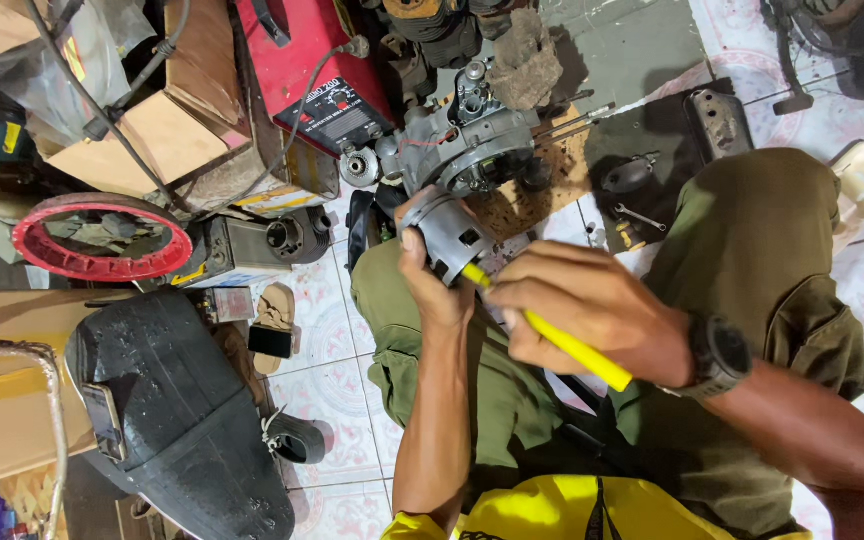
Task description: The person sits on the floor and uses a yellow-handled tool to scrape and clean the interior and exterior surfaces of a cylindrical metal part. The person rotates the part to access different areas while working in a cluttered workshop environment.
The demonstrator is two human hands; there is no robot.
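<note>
My left hand [430,283] grips a grey metal cylinder part [449,238] with ribbed sides, held up above my knees. My right hand [592,308] holds a tool with a yellow handle [572,346]; its tip points into the cylinder part, and the tip itself is hidden. A black watch sits on my right wrist. Just beyond the cylinder, on the floor, lies a grey engine block [467,143] with studs sticking out to the right.
A red machine box [317,70] and wooden crates stand at the back left. A red wheel rim [100,235], a black seat [177,410], a sandal [274,318], a small wrench [640,216] and a dark engine cover [718,122] lie on the tiled floor.
</note>
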